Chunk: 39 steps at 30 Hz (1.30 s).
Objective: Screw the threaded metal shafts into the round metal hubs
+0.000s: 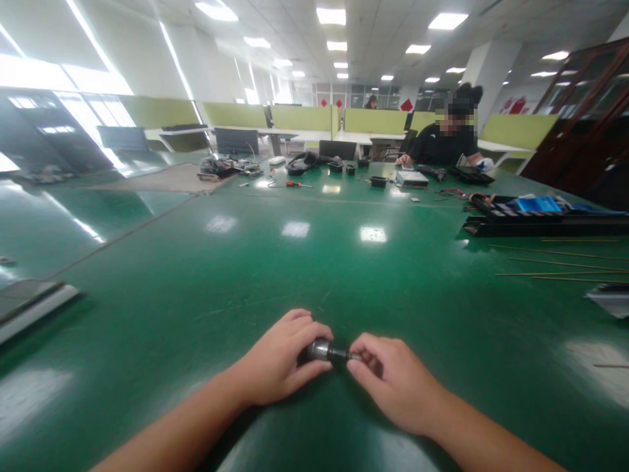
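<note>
Low over the green table, my left hand [289, 354] is wrapped round a cylindrical metal part [320, 349] with a narrow dark shaft pointing right. Its palm and fingers cover the left end of that part. My right hand [393, 377] pinches the tip of the shaft [339, 354] between thumb and fingers. Whether the tip is a separate small piece I cannot tell. Both hands are close together, with the part lying roughly level between them.
Across the green table [275, 262] lie a red-handled screwdriver [297, 184], headphones [304, 162] and circuit parts [221, 167]. A black tray [545, 226] and thin rods [565, 265] are on the right. A flat device [34, 305] sits left. A co-worker [442, 141] works at the far side.
</note>
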Motion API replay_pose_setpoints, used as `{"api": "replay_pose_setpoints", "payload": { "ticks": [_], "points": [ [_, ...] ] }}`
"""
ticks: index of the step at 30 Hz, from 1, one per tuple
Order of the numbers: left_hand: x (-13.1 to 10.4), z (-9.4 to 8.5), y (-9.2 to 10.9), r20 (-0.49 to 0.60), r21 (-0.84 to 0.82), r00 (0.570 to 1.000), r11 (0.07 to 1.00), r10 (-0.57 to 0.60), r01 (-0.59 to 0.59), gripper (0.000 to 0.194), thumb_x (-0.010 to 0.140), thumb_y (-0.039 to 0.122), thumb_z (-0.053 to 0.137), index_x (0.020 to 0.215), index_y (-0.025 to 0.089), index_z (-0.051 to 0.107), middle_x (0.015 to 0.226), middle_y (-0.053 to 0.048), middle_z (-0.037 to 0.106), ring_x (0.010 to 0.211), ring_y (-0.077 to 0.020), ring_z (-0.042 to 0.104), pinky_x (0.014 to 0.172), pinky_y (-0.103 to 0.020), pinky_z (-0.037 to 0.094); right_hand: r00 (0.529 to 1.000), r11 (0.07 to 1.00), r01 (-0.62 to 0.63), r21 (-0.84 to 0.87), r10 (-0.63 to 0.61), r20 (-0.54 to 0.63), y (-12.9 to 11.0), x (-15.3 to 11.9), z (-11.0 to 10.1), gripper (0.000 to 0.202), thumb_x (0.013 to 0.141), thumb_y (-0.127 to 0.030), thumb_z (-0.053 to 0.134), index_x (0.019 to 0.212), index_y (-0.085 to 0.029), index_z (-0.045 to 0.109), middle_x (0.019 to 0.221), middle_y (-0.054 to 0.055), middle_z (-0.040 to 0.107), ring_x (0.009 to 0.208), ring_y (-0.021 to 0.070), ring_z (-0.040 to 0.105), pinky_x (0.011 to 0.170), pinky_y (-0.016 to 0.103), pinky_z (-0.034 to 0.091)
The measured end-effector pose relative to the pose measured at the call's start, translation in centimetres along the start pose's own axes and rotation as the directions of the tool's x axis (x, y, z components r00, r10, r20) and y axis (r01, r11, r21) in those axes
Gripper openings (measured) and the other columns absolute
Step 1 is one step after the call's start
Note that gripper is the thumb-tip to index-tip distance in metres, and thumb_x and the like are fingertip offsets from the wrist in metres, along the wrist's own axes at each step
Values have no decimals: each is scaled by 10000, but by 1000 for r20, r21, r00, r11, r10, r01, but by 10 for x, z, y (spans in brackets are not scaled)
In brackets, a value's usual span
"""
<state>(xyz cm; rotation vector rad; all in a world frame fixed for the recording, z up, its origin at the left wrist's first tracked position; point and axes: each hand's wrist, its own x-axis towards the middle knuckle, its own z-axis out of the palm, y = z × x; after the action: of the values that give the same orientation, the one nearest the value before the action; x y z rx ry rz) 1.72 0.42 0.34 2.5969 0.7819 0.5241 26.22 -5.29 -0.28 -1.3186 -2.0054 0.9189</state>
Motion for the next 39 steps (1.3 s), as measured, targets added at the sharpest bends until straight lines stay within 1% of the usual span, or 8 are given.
{"api": "replay_pose_setpoints", "payload": {
  "ticks": [11, 23, 32, 39],
  "points": [
    [-2, -1, -1, 9, -6, 1000, 1000, -8, 8, 232, 951, 352, 608, 1150, 252, 543, 992, -9, 647, 950, -211, 612, 1114, -496, 339, 1000, 1000, 13, -5, -13, -11, -1, 0, -1, 116, 949, -251, 579, 861, -206, 639, 713, -32, 639, 647, 132, 579, 612, 240, 357],
    [-1, -1, -2, 10, -6, 1000, 1000, -21, 21, 243, 947, 353, 614, 1157, 255, 542, 1005, -14, 647, 969, -219, 605, 1118, -515, 340, 1000, 1000, -5, 11, 5, 1, 1, -1, 1, 120, 955, -257, 574, 869, -208, 643, 720, -30, 643, 646, 132, 585, 606, 235, 365],
    [-1, -2, -1, 3, 6, 1000, 1000, -21, 21, 242, 944, 358, 614, 1151, 244, 563, 1011, -23, 661, 986, -221, 613, 1119, -494, 360, 1000, 1000, -7, 10, 7, 1, -2, -1, -1, 138, 962, -261, 565, 867, -202, 647, 723, -25, 642, 655, 137, 581, 611, 238, 366],
    [0, -4, 1, -6, 2, 1000, 1000, -9, 9, 226, 941, 350, 616, 1129, 233, 571, 984, -19, 662, 942, -209, 627, 1113, -483, 374, 1000, 1000, -11, 19, 11, 0, -2, -1, -1, 142, 963, -257, 564, 867, -195, 648, 725, -18, 642, 655, 139, 587, 611, 238, 376]
  ]
}}
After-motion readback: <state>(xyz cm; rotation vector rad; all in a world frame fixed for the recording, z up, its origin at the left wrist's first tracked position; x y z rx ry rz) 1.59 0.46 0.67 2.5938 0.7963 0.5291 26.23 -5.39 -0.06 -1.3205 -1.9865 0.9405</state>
